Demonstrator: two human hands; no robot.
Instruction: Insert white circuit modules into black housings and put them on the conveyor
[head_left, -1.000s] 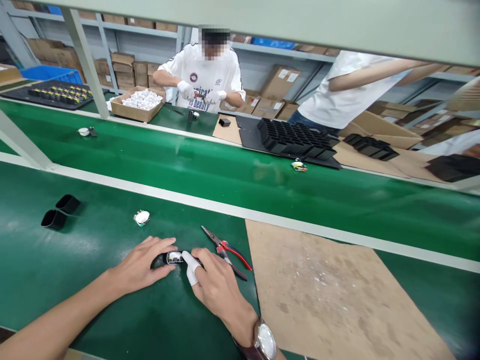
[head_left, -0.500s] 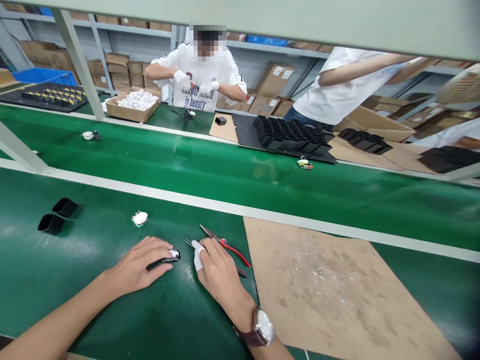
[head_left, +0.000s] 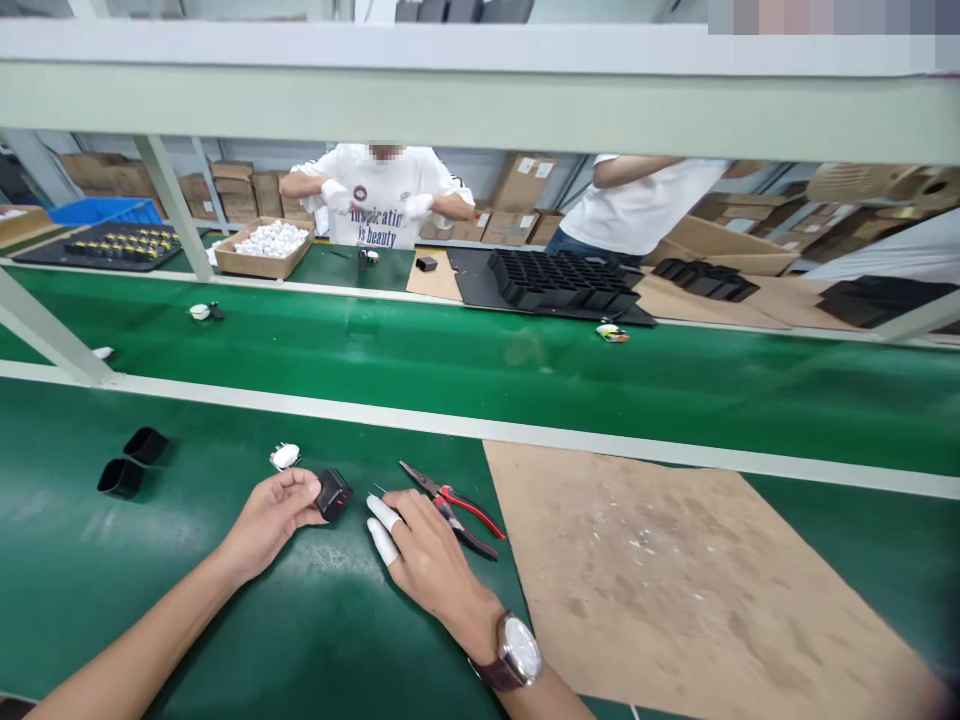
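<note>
The black housing [head_left: 334, 494] is in the lower part of the frame, left of centre, in the grip of the left hand [head_left: 281, 515]. It is small and boxy, dark all over with a faint sheen along its edges, and it tilts toward the lower right. Small red marks show on the side facing the camera. The fingers hide its left end, and whether its underside touches the green table [head_left: 315, 640] cannot be told. The left thumb and fingers are pinched together on it.

The right hand [head_left: 427, 550], in the lower middle, has its fingers drawn narrow around a slim metal tool [head_left: 379, 489]; only the thin tip shows, near the housing but apart from it. Two white finger covers [head_left: 383, 541] sit on this hand.

Just above the left hand lies a white oval component [head_left: 286, 456], pale and smooth on top, with small parts at its rim. Pliers [head_left: 444, 498] with red and black handles lie beside the right hand, nose toward the upper left. Farther left stand two black sleeves [head_left: 121, 478], glossy and hollow, set close together.
</note>
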